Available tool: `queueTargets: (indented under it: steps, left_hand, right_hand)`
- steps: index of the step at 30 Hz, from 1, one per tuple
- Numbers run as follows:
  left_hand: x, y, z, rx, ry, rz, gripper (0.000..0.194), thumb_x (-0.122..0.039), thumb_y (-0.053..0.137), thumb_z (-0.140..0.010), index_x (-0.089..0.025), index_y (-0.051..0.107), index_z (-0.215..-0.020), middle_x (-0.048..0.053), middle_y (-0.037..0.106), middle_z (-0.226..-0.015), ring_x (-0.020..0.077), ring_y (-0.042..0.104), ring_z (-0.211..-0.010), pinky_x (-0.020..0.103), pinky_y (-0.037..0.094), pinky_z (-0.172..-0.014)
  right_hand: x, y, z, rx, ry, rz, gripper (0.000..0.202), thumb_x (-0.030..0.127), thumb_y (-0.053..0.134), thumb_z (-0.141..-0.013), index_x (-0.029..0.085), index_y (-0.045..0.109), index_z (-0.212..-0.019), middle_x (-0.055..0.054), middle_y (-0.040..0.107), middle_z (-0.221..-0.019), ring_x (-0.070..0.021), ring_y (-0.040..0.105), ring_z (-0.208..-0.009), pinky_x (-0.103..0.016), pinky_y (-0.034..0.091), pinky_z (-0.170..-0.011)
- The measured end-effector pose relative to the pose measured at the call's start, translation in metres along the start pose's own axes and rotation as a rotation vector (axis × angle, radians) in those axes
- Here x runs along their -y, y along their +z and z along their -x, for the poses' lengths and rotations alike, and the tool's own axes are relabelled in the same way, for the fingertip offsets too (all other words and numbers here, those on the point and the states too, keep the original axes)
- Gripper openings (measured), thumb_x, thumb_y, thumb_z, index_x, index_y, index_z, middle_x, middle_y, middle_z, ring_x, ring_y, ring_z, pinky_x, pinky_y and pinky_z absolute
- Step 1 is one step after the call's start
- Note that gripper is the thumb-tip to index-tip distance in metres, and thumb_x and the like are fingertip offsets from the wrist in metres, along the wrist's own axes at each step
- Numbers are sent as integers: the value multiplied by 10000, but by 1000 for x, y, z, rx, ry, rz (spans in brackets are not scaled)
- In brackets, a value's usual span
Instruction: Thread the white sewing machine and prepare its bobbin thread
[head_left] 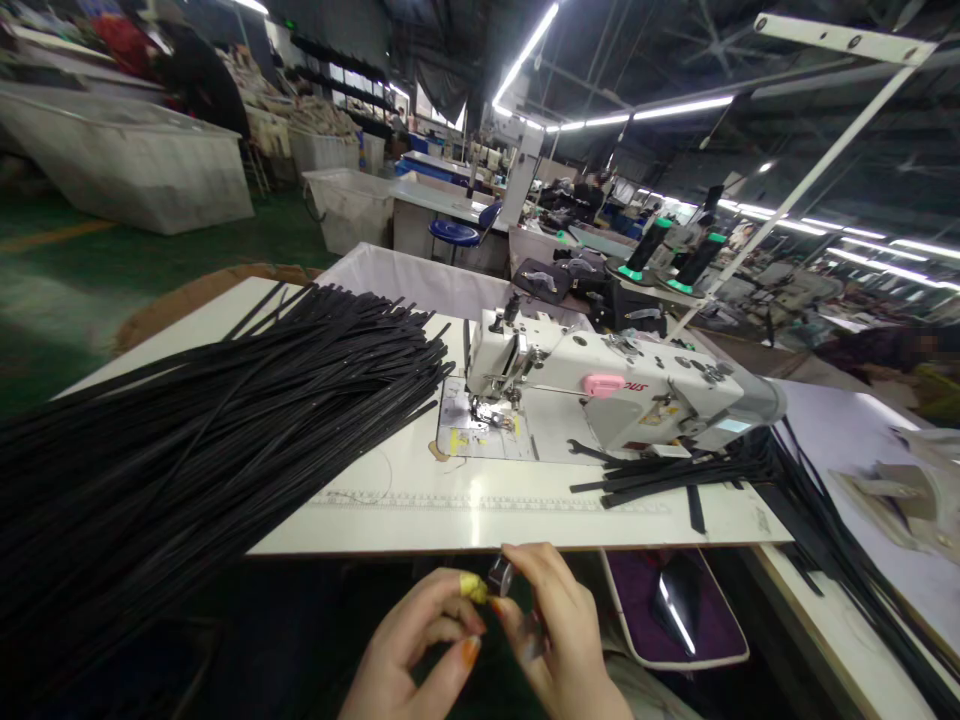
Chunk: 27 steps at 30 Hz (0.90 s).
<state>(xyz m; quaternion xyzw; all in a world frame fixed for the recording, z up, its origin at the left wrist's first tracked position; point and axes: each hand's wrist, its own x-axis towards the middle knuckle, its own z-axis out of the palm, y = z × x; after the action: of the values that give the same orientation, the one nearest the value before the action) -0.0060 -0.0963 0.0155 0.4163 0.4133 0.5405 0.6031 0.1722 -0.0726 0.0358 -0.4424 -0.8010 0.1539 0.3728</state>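
Observation:
My left hand (416,650) and my right hand (559,640) are raised together below the front edge of the white sewing table (420,520). Between their fingertips they pinch a small dark round object (499,577), perhaps a bobbin; a yellow wrap covers one left fingertip. Ahead on the table stands a white sewing machine (607,385) with a pink tab on its arm. A large heap of long black strips (187,440) covers the table's left side. A smaller bundle of black strips (675,475) lies under the machine's right end.
A purple tray (712,640) hangs under the table to the right of my hands. Thread cones (645,250) stand behind the machine. Large white bins (127,165), a blue stool (454,235) and more workstations fill the hall beyond; a person stands far left.

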Motion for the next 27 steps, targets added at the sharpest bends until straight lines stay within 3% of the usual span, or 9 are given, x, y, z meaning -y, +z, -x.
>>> queueTargets:
  steps: [2, 5, 9, 13, 16, 18, 23, 27]
  left_hand:
    - [4, 8, -8, 35, 4, 67, 362, -390, 700, -829, -198, 654, -1133, 101, 683, -1023, 221, 676, -875, 306, 577, -776]
    - [12, 11, -16, 105, 54, 41, 255, -271, 672, -862, -196, 635, -1102, 94, 668, -1068, 218, 680, -945, 308, 585, -824]
    - [8, 7, -21, 135, 246, -79, 175, -154, 601, -898, -222, 624, -1058, 53, 649, -1036, 183, 686, -933, 268, 598, -798]
    - [-8, -9, -26, 207, 615, -433, 282, -62, 603, -875, -226, 616, -1104, 50, 661, -1057, 162, 681, -964, 238, 594, -824]
    - [-19, -28, -29, 317, 820, -704, 318, -29, 577, -885, -180, 594, -1165, 87, 665, -1123, 164, 661, -1044, 247, 572, -909]
    - [-23, -38, -31, 385, 906, -825, 322, -40, 562, -900, -142, 575, -1205, 120, 657, -1173, 182, 644, -1099, 276, 567, -943]
    - [-35, -45, -33, 413, 1094, -1012, 268, -88, 576, -912, -108, 600, -1178, 134, 681, -1168, 198, 645, -1114, 294, 573, -936]
    - [-50, -38, -33, 464, 1174, -1075, 262, -71, 525, -936, -102, 604, -1184, 132, 675, -1208, 199, 622, -1165, 302, 556, -964]
  right_hand:
    - [1, 5, 2, -14, -104, 129, 384, 194, 555, -924, 163, 503, -1304, -135, 676, -1049, -230, 672, -931, -321, 576, -721]
    - [3, 9, 5, -122, -208, 283, 344, 216, 530, -937, 104, 539, -1262, -161, 700, -976, -236, 696, -824, -313, 579, -624]
    - [8, 12, 6, -242, -263, 297, 306, 147, 562, -913, 103, 558, -1216, -143, 693, -933, -209, 684, -791, -283, 565, -613]
    - [11, 0, 6, -187, -82, 44, 342, 180, 614, -878, 167, 502, -1201, -67, 622, -903, -178, 631, -783, -265, 545, -621]
    - [14, -26, 4, -42, 128, -63, 283, 225, 626, -848, 203, 476, -1086, -17, 545, -870, -149, 550, -700, -256, 488, -573]
    - [21, -49, 0, 72, 154, -39, 207, 169, 555, -849, 206, 470, -1034, -15, 530, -875, -146, 522, -700, -269, 468, -597]
    - [40, -88, -15, 267, -101, 163, 186, 83, 468, -932, 177, 554, -1068, -42, 607, -927, -150, 558, -799, -270, 474, -681]
    - [47, -95, -25, 214, -364, 425, 188, 100, 498, -955, 146, 642, -1066, -44, 681, -930, -153, 556, -756, -322, 445, -711]
